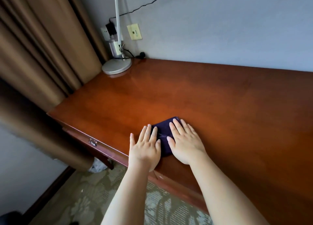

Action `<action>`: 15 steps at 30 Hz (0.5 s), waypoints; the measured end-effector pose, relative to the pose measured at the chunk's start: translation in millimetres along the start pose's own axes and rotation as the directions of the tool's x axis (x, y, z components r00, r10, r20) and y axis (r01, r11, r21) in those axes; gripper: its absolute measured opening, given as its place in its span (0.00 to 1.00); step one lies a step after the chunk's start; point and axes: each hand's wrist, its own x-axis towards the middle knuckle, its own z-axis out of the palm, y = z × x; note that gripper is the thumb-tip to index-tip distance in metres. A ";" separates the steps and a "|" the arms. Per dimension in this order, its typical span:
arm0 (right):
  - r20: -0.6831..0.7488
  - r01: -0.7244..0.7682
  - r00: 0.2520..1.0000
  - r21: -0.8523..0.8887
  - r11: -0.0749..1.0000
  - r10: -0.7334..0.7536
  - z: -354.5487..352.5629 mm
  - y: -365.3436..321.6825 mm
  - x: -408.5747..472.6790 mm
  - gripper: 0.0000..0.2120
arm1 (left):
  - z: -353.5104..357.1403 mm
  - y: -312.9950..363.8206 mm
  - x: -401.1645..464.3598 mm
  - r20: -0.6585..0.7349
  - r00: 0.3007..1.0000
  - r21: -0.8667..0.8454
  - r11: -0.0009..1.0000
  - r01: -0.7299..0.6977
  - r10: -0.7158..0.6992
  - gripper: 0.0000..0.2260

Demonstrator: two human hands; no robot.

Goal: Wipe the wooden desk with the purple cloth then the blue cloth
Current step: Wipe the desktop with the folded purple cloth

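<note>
A dark purple cloth point(165, 136), folded small, lies near the front edge of the glossy wooden desk point(220, 103). My left hand point(144, 148) lies flat with straight fingers on the cloth's left side and the desk beside it. My right hand point(184, 143) presses flat on the cloth's right side, fingers straight and spread. Most of the cloth is hidden under both palms. No blue cloth is in view.
A white desk lamp point(116, 66) stands at the desk's far left corner by wall sockets point(134, 32) and cables. Brown curtains point(42, 55) hang along the left. A drawer with a metal handle point(92, 142) sits below the front edge. Patterned carpet point(94, 199) lies below.
</note>
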 end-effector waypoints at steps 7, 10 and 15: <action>-0.002 0.065 0.998 -0.008 0.998 -0.065 9.2 -42.7 45.1 0.28 | -8.8 -52.9 18.7 -0.002 0.998 -0.012 0.998 0.056 -0.056 0.24; 0.003 0.090 0.996 -0.016 0.996 -0.090 11.8 -62.8 66.5 0.28 | -12.0 -79.3 31.8 -0.023 0.997 -0.023 0.997 0.073 -0.074 0.24; 0.024 0.128 0.992 -0.022 0.992 -0.127 16.2 -104.6 112.9 0.28 | -19.6 -131.2 58.8 -0.035 0.993 -0.046 0.993 0.109 -0.111 0.25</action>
